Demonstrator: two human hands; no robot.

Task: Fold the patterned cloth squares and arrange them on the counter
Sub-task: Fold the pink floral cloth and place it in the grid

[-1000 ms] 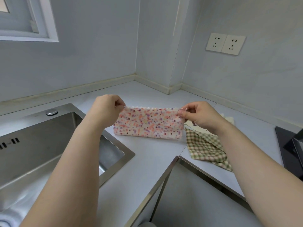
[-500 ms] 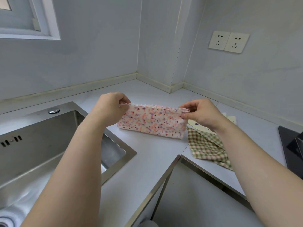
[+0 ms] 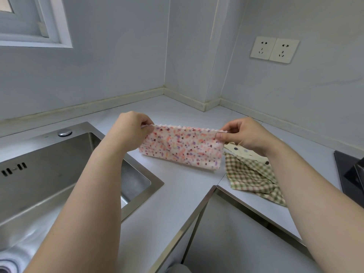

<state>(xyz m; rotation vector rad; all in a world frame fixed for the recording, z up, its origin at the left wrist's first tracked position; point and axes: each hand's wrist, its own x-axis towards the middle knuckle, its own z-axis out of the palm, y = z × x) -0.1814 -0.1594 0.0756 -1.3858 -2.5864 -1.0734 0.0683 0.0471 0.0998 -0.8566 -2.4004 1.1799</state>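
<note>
A pink speckled cloth (image 3: 182,147), folded in half into a long strip, hangs just above the grey counter (image 3: 177,190). My left hand (image 3: 132,131) pinches its upper left corner and my right hand (image 3: 243,135) pinches its upper right corner, along the zigzag edge. Its folded lower edge is at or just above the counter. To the right, a green checked cloth (image 3: 252,177) lies flat, with a cream dotted cloth (image 3: 246,153) on top of it, partly hidden under my right wrist.
A steel sink (image 3: 59,170) is set into the counter at the left. A black hob (image 3: 348,172) sits at the right edge. The counter's metal-trimmed inner corner (image 3: 215,187) points toward me. Two wall sockets (image 3: 274,49) are on the right wall.
Both hands have lifted the speckled cloth slightly and drawn it taut between them. The checked and dotted cloths have not moved.
</note>
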